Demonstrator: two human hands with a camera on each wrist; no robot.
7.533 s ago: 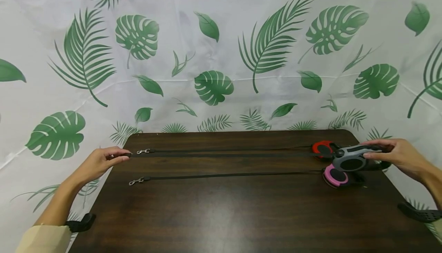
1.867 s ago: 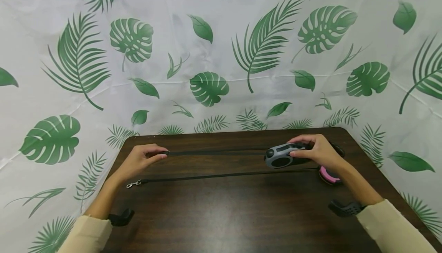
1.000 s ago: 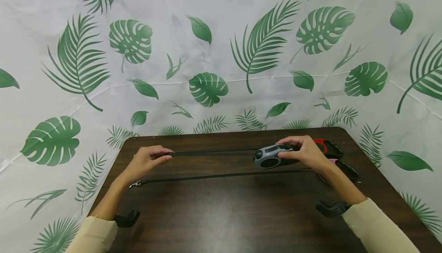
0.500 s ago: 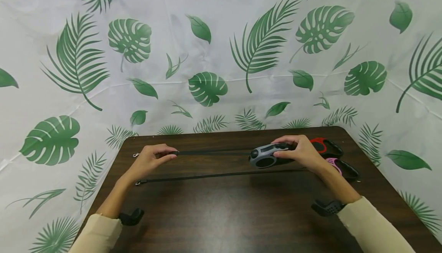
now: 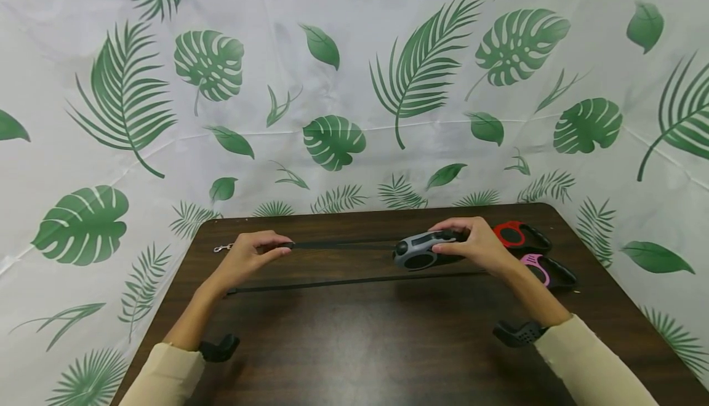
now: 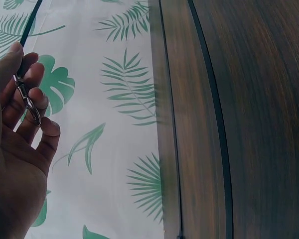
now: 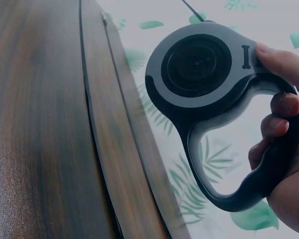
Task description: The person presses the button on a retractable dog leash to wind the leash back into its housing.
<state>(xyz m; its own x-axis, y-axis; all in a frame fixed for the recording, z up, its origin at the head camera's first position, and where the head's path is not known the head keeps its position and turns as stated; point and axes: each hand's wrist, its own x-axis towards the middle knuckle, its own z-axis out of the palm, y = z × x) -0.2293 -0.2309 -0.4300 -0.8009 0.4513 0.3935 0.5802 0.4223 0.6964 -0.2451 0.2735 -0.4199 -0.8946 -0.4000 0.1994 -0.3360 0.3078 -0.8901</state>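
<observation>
My right hand (image 5: pixel 473 245) grips the handle of a grey and black retractable dog leash (image 7: pixel 194 64), raised above the table. Its fingers curl round the black loop, as the right wrist view shows. Between thumb and fingers my left hand (image 5: pixel 252 255) pinches the clip end of that leash's cord, and the metal clip (image 6: pixel 27 99) hangs against the fingers. The dark cord (image 5: pixel 338 245) stretches between both hands. Behind the right forearm, a red retractable leash (image 5: pixel 506 234) and a pink retractable leash (image 5: pixel 533 262) lie on the table, partly covered.
On the brown wooden table (image 5: pixel 354 344) the pink leash's cord (image 5: pixel 354 281) lies drawn out to the left. A metal clip (image 5: pixel 223 248) lies behind my left hand. A white leaf-print cloth (image 5: pixel 354 86) hangs behind the table.
Both hands have come toward each other, and the cord between them has become much shorter. The grey leash has moved left, uncovering more of the red and pink leashes. Lately the movement is slight.
</observation>
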